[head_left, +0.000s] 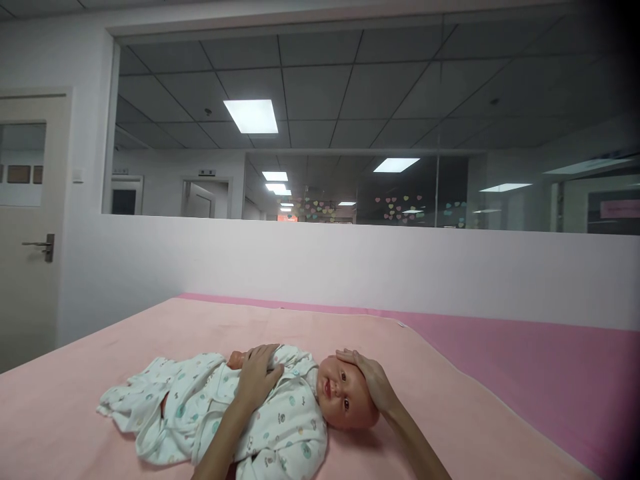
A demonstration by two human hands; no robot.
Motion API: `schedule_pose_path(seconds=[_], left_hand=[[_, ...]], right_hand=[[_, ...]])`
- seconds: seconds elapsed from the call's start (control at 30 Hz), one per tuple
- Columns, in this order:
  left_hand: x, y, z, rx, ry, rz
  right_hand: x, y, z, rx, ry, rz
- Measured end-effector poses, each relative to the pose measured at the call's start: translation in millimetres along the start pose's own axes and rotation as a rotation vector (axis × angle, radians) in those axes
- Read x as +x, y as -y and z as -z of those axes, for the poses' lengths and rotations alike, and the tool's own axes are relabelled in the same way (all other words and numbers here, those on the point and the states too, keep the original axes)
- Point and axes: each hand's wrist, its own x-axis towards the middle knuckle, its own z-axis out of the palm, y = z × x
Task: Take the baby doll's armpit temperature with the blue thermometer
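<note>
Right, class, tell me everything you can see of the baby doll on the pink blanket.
The baby doll lies on its back on the pink blanket, head to the picture's right, legs to the left. Its bald head looks like smooth plastic, eyes open, face turned toward the camera. It wears a loose white romper printed with small teal motifs, crumpled at the legs. The left hand rests flat on its chest; the right hand cups the top of its head.

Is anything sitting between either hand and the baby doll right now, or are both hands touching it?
Nothing visible is in the way. The left hand lies flat on the chest of the doll, over its onesie. The right hand cups the doll's bare head directly.
</note>
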Motion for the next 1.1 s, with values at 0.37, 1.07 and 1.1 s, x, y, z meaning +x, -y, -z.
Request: schedule_pose_path(seconds=[0.37, 1.07, 1.1], left_hand=[[0, 1, 0, 0.006, -0.007, -0.006], [0, 0, 1, -0.011, 0.005, 0.008], [0, 0, 1, -0.01, 0.002, 0.007]], right_hand=[[1, -12, 3, -0.035, -0.042, -0.024], [-2, -2, 1, -0.087, -0.067, -0.019], [-2, -2, 1, -0.09, -0.064, -0.026]])
